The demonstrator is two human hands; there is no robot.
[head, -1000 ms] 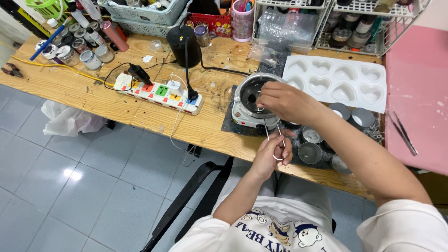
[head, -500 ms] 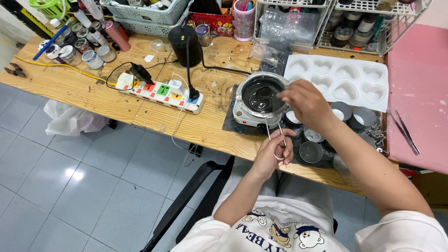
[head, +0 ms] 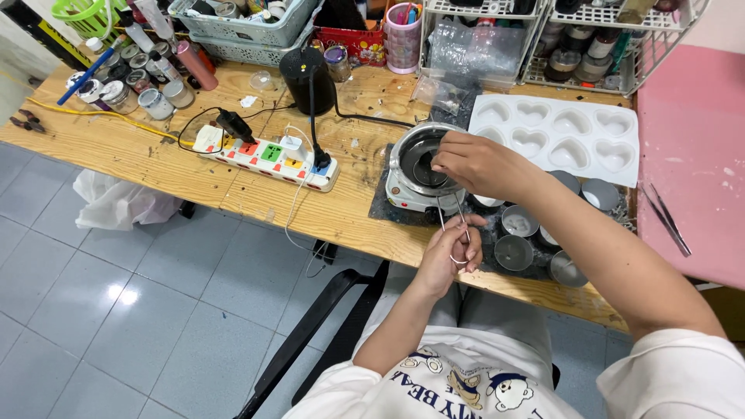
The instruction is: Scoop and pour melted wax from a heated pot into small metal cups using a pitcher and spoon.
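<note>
Long wooden worktop [head: 155, 147], cluttered; white heart-cavity mould tray [head: 559, 136] at far right. Round metal melting pot on small white hotplate [head: 423, 167] sits just beyond both hands. Right hand [head: 473, 163] over pot's rim, fingers pinched on something small, unclear what. Left hand [head: 454, 252] nearer the body, closed on thin metal tongs [head: 456, 225], long axis pointing away toward pot

Your melting pot [head: 419, 159] sat on its small hot plate [head: 403, 195] near the table's [head: 140, 151] near edge. The power strip [head: 268, 155] lay to its left, the heart mould [head: 563, 136] to its right and farther back. Small tins [head: 516, 252] stood right of the hot plate, baskets [head: 240, 23] along the far edge.
</note>
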